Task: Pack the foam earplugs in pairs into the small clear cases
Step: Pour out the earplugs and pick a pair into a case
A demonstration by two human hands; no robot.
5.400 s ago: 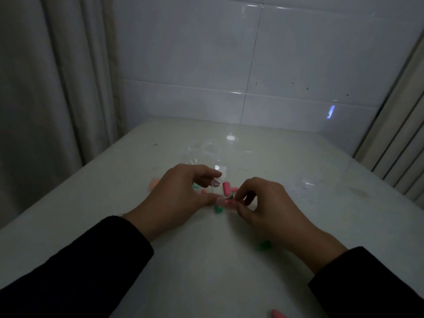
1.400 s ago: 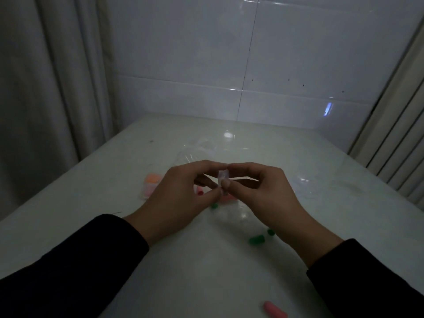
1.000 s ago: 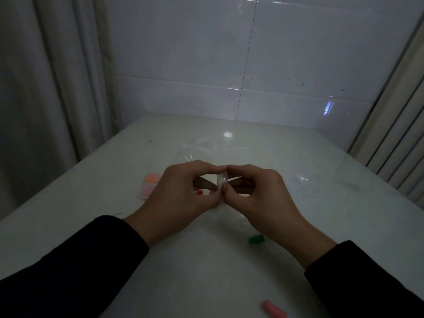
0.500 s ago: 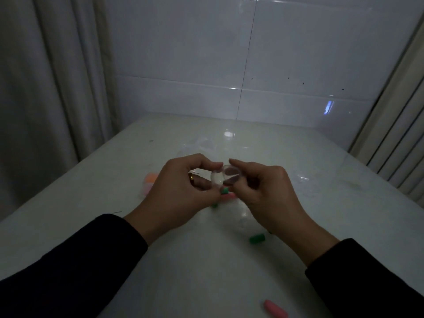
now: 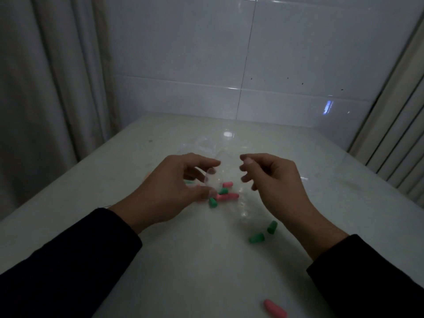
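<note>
nearest the camera, two dark sleeves (image 5: 64,269) reached in over the pale table (image 5: 174,267). a pink earplug (image 5: 274,308) lay alone at the near edge, well apart from the rest. a little farther on, two green earplugs (image 5: 257,238) sat side by side just beside the right wrist, and a faint clear case (image 5: 246,211) lay on the table just beyond them.

the hands were apart. the left hand (image 5: 169,191) pinched a small clear case (image 5: 212,177) between thumb and fingers, holding it just above the table. the right hand (image 5: 273,180) hovered beside it with its fingers loosely curled, holding nothing. under the gap between the hands lay a loose cluster of pink and green earplugs (image 5: 223,195), partly hidden by the left fingers; what was inside the held case could not be told in the dim light.

beyond the hands, more clear plastic (image 5: 202,145) glinted faintly on the table, too blurred to count. a peach-coloured bit (image 5: 146,175) peeked out behind the left hand. at the back stood a white tiled wall (image 5: 229,53), with a grey curtain (image 5: 46,76) on the left and pale slats (image 5: 394,134) on the right.
</note>
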